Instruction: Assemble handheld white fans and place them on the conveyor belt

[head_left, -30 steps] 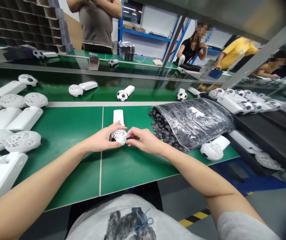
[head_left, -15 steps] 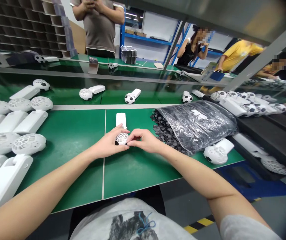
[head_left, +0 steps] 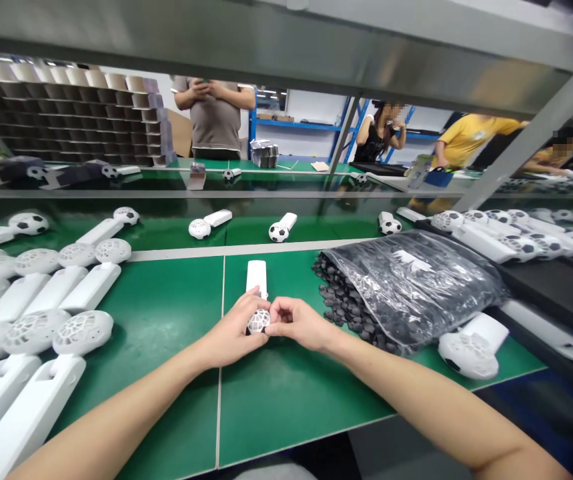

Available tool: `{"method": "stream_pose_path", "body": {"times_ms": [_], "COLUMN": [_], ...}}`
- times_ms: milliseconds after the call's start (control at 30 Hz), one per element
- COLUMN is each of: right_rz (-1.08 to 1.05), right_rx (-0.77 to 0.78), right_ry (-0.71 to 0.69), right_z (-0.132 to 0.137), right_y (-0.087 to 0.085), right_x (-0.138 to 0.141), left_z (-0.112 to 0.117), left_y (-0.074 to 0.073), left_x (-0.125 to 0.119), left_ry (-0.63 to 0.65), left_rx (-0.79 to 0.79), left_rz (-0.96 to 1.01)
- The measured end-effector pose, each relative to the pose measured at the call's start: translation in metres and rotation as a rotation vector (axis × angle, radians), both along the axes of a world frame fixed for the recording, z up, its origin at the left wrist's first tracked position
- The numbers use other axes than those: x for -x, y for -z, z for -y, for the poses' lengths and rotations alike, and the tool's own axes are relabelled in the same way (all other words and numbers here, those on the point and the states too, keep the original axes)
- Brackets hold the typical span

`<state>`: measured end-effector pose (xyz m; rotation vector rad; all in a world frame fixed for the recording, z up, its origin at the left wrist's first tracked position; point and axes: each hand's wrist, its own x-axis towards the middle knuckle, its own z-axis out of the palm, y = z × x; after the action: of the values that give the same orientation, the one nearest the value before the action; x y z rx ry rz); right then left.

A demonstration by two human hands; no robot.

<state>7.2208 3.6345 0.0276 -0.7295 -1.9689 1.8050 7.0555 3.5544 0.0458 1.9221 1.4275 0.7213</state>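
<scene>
Above green tabletop [head_left: 306,400], white ball [head_left: 259,321], left fingers [head_left: 250,303] around it, right fingers [head_left: 280,329] pinched beside it, contents unclear.

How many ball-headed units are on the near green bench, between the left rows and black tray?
2 in view: the held unit, between the left hand and right hand; and a loose unit in front of the right end of the bag, which may hide others.

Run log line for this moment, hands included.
Left hand: holding ball head of white device; right hand: against ball head; right of hands: black pieces, plastic bag
</scene>
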Motion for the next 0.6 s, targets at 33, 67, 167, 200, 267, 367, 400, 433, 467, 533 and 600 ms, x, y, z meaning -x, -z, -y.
{"method": "stream_pose_path", "body": {"times_ms": [33, 67, 167, 200, 267, 367, 400, 433, 467, 533, 600], "right_rz": [0.013, 0.036, 0.149, 0.192, 0.267, 0.330, 0.342, 0.349, 0.352, 0.349, 0.358], "right_rx": [-0.010, -0.040, -0.277, -0.378, -0.533, -0.607, -0.617, -0.630, -0.646, -0.683, -0.707], "right_ry": [0.009, 0.024, 0.087, 0.113, 0.154, 0.180, 0.185, 0.189, 0.197, 0.238, 0.319], "right_z": [0.000, -0.001, -0.003, -0.004, -0.005, -0.003, -0.002, -0.001, 0.000, -0.001, -0.003], "right_y": [0.000, -0.001, -0.012, -0.016, -0.024, -0.026, -0.025, -0.024, -0.023, -0.024, -0.028], "right_x": [-0.002, -0.004, -0.019, -0.026, -0.040, -0.062, -0.069, -0.076, -0.083, -0.099, -0.115], "left_z": [0.001, 0.002, -0.009, -0.020, -0.052, -0.119, -0.141, -0.160, -0.175, -0.195, -0.205], "left_y": [0.001, 0.003, 0.008, 0.009, 0.010, 0.001, -0.004, -0.010, -0.016, -0.026, -0.028], "left_x": [-0.001, -0.003, -0.003, -0.001, 0.006, 0.024, 0.032, 0.040, 0.050, 0.072, 0.096], "left_ry": [-0.001, -0.006, -0.030, -0.034, -0.036, -0.096, -0.135, -0.179, -0.227, -0.332, -0.410], "left_rx": [-0.018, -0.039, -0.125, -0.169, -0.264, -0.334, -0.333, -0.327, -0.323, -0.316, -0.277], "left_rz": [-0.013, -0.027, -0.077, -0.107, -0.220, -0.415, -0.450, -0.478, -0.501, -0.549, -0.598]}}
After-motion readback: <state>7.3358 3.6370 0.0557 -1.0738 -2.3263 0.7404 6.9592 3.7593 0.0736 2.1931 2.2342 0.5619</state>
